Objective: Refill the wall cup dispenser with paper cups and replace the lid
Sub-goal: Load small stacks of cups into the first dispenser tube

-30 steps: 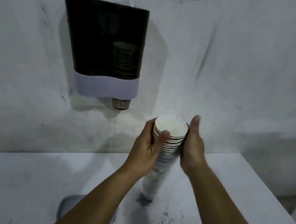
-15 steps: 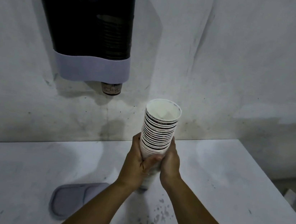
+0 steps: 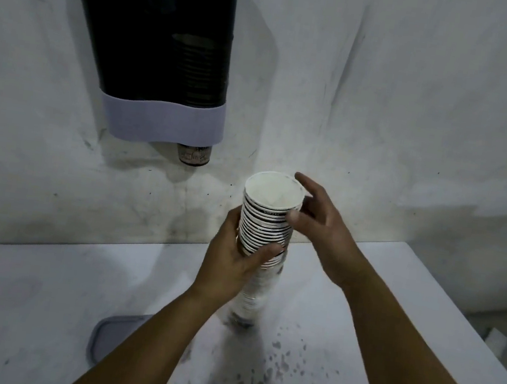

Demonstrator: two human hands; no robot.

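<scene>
Speckled white table (image 3: 358,318) meets scuffed wall (image 3: 385,112); left hand (image 3: 233,260) grips cup stack (image 3: 265,225), right fingers (image 3: 298,220) loosely touching.

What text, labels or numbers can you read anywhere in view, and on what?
Nothing can be read.
Top cup of the stack of cups: a small dark line of print under the rim, too blurred.
Cup poking out below the dispenser: printed marks, too small and dim.
Lid on the table: no marking shows.

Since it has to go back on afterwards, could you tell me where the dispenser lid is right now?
The grey lid lies flat on the white table, lower left in the head view, partly hidden under the left forearm, below the wall dispenser.
</scene>
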